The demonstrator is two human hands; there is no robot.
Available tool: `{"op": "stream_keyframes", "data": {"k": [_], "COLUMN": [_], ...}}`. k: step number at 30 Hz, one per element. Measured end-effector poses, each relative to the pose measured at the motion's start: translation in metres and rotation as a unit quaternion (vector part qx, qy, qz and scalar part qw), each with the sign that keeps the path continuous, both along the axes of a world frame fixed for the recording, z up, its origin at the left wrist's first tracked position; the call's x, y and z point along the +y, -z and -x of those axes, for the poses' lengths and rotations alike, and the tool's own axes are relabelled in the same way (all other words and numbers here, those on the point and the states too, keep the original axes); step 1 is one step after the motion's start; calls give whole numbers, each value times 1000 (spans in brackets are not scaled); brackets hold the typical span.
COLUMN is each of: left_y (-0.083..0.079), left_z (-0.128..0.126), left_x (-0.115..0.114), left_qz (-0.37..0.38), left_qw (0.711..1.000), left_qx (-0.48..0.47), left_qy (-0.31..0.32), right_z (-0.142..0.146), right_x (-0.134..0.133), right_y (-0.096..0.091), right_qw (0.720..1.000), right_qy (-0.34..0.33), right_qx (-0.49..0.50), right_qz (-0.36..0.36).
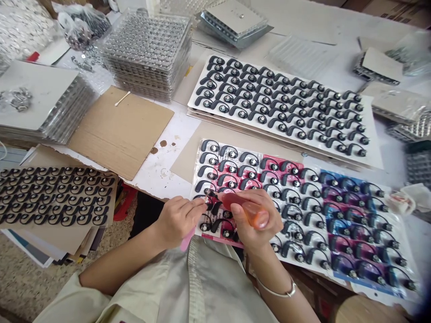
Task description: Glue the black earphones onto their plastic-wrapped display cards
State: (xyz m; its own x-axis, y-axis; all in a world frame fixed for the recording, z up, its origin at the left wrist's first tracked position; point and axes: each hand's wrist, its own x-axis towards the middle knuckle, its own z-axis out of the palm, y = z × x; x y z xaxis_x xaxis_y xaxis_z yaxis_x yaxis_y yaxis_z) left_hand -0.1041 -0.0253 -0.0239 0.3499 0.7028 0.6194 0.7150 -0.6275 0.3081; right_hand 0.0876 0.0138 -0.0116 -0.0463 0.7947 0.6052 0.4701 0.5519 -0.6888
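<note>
Head view: right hand (247,233) holds one orange tool (251,213) (translucent).

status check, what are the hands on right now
left hand gripping pink stick, fingers at black ear hook; right hand holding translucent orange tool; hook-filled printed sheet under both

- It is a small assembly workshop.
- At eleven o'clock, stacked plastic trays (146,56) of shiny parts.
- At two o'clock, a white board (370,139) with rows of black hooked parts (261,119).
</note>
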Motion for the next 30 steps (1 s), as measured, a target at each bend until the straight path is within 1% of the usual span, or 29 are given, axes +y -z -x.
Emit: {"op": "stream_keyframes", "data": {"k": [5, 9, 12, 16, 18, 20, 24, 27, 30], "left_y": [-1, -1, -1, 0, 1, 3, 6, 9, 12], "left_z": [0, -1, 0, 4, 7, 8, 11, 13, 17], "left_x": [0, 0, 1, 3, 5, 7, 11, 13, 15], "left_qz": [-4, -4, 4, 44, 57, 69, 87, 88, 78], "left_qw": [1000, 1000, 1000, 997, 994, 989, 978, 971, 964], "left_qx": [7, 1, -12, -54, -92, -127, -183, -220, -255], "left_qy": [-5, -8, -7, 15, 25, 32, 44, 26, -8], "right_z": [1, -2, -9, -18, -19, -17, -10, -8, -10], "right_x": [-1, -3, -5, -9, -11, -13, -14, -14, -13], "right_y": [1, -1, -9, -18, -17, -12, -1, 2, 3], "right_qw": [1000, 999, 996, 985, 985, 990, 997, 999, 999], "right_qy": [18, 31, 54, 73, 65, 50, 27, 19, 12], "right_qx": [-7, 5, 60, 143, 134, 104, 56, 41, 40], "right_qz": [-8, 11, 39, 69, 84, 86, 50, 24, 27]}}
